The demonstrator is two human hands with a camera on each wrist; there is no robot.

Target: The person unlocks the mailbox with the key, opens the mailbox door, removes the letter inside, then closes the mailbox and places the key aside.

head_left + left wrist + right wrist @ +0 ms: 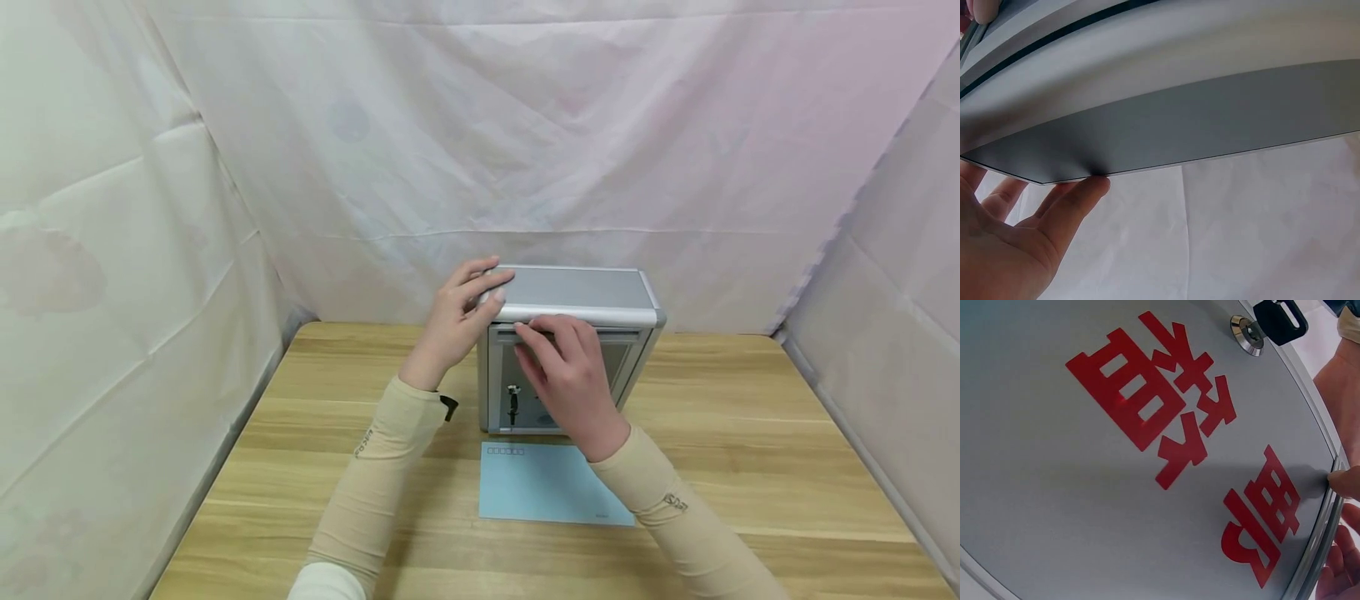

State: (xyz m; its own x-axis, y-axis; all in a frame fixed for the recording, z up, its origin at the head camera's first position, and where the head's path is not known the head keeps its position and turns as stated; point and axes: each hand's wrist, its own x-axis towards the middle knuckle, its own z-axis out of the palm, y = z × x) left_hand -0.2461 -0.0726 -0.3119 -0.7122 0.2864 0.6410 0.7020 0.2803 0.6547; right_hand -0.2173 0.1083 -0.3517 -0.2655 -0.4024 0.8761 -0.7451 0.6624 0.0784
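A silver metal box (577,287) stands on the wooden table (750,433), with a slot under its top rim. A black-headed key (513,404) sits in the lock low on its front left. My left hand (480,296) rests on the box's top left corner, fingers laid fairly straight over the lid. In the left wrist view the left hand (1016,231) touches the edge of the box (1210,119). My right hand (536,342) touches the front by the slot, holding nothing. The right wrist view shows red characters on the front panel (1085,487), the key (1280,319) and a fingertip (1346,482) at the panel's edge.
A light blue envelope (536,487) lies flat on the table just in front of the box, under my right wrist. White cloth walls (225,208) close in the table at the left, back and right.
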